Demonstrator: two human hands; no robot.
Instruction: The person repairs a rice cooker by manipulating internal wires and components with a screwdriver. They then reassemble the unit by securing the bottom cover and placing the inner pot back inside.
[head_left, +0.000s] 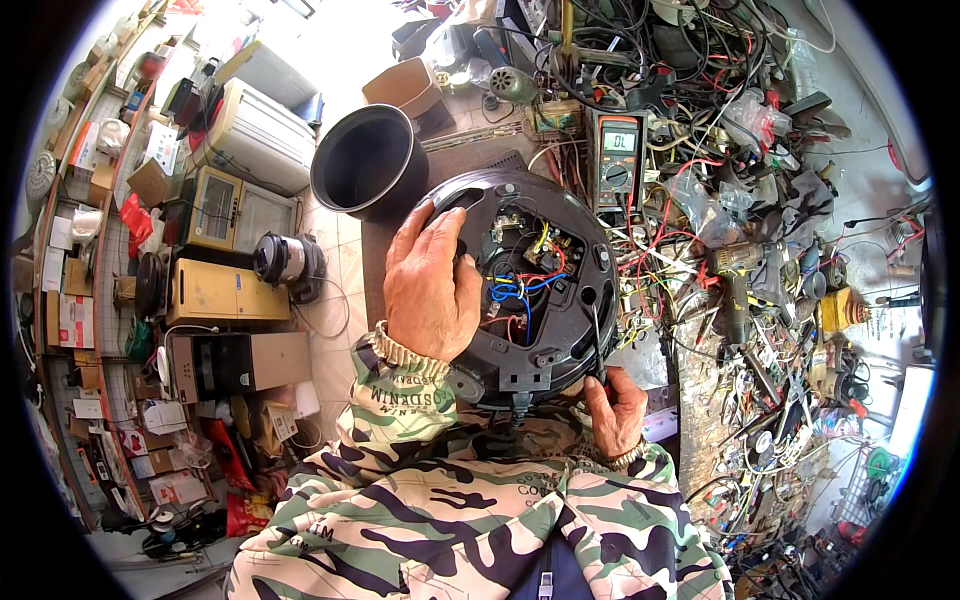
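In front of me lies an upturned black electric cooker base (480,347), its underside uncovered. Blue, red and yellow wires (515,290) show inside the opening, beside a small circuit board (565,252). My left hand (432,285) grips the base's left rim, fingers over the edge and thumb on the inner side. At the lower right rim, my right hand (614,408) is closed around a screwdriver (598,335); its thin shaft points away from me over the base, and the handle is mostly hidden by the fingers.
A black inner pot (366,165) stands at the far left of the base, near an open cardboard box (405,90). Beyond the base's right side lies a multimeter (617,160). Tangled cables, a power drill (738,285) and loose tools crowd the right bench. Shelves with boxes line the left.
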